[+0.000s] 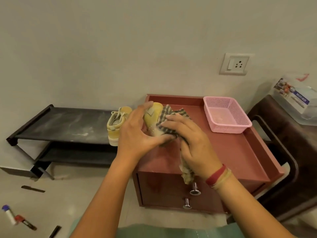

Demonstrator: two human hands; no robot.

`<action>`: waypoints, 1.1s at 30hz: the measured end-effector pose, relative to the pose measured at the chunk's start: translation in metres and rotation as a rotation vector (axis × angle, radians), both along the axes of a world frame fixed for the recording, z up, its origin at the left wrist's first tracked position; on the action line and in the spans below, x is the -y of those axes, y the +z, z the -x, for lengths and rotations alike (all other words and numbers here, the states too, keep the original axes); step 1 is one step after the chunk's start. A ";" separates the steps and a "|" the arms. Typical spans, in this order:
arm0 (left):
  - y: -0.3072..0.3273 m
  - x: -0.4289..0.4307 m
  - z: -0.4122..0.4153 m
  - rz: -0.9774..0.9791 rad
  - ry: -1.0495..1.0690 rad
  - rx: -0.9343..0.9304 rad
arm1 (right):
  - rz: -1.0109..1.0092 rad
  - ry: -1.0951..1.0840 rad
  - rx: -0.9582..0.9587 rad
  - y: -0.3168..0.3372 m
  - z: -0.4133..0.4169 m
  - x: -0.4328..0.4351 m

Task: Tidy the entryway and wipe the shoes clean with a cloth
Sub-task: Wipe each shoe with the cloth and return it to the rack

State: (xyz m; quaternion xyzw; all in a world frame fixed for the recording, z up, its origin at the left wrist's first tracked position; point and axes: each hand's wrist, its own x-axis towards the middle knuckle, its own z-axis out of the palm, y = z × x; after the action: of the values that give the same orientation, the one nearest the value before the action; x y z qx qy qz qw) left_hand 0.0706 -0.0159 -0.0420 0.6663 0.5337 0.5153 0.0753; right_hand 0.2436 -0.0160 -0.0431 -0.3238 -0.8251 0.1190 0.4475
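Two yellow shoes: the resting shoe (pixel 115 125) sits at the right end of the shoe rack's (pixel 56 125) top shelf; the held shoe (pixel 153 114) is above the red cabinet (pixel 228 152), the left hand (pixel 137 133) curled round it; one checked cloth (pixel 169 115) lies over that shoe, gripped and pressed on by the right hand (pixel 190 145), its tail hanging past the cabinet's front; two metal knobs (pixel 195 189) on the cabinet's front; one pink basket (pixel 240 115) stands at the cabinet top's back right, its mesh floor showing; two markers (pixel 10 214) lie on the floor.
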 end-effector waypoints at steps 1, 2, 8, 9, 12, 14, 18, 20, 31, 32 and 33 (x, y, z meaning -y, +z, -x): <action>-0.001 0.001 0.002 -0.020 0.005 0.011 | 0.048 -0.022 -0.042 0.001 -0.002 -0.006; -0.001 0.001 0.004 -0.038 0.007 0.008 | 0.097 -0.046 -0.088 0.002 -0.004 -0.010; -0.005 -0.002 0.019 -0.016 -0.158 -0.062 | 0.022 0.086 0.044 0.000 0.008 0.006; -0.006 -0.003 0.022 -0.003 -0.179 -0.054 | 0.055 0.063 0.003 -0.001 0.004 0.000; -0.008 -0.003 0.024 0.031 -0.231 -0.023 | 0.137 -0.024 -0.116 0.000 -0.003 -0.007; -0.007 -0.004 0.023 0.044 -0.242 -0.026 | 0.052 0.050 0.001 -0.001 0.006 0.003; -0.007 -0.005 0.019 0.017 -0.184 -0.030 | 0.098 0.058 0.002 -0.005 0.003 -0.004; -0.007 -0.004 0.017 0.023 -0.171 -0.005 | 0.151 0.009 -0.084 -0.005 -0.004 -0.010; -0.006 -0.007 0.010 0.011 -0.137 -0.005 | 0.008 0.133 0.092 -0.011 0.003 -0.005; -0.006 -0.007 0.010 0.014 -0.140 -0.003 | 0.040 0.125 0.058 -0.012 0.002 -0.008; -0.006 -0.007 0.010 0.015 -0.142 0.004 | 0.119 0.103 -0.042 -0.010 0.000 -0.010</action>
State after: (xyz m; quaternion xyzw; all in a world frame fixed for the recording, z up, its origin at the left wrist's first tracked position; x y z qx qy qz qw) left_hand 0.0610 -0.0093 -0.0485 0.7009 0.4887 0.5061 0.1177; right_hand 0.2435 -0.0058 -0.0529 -0.3043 -0.8226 0.1975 0.4379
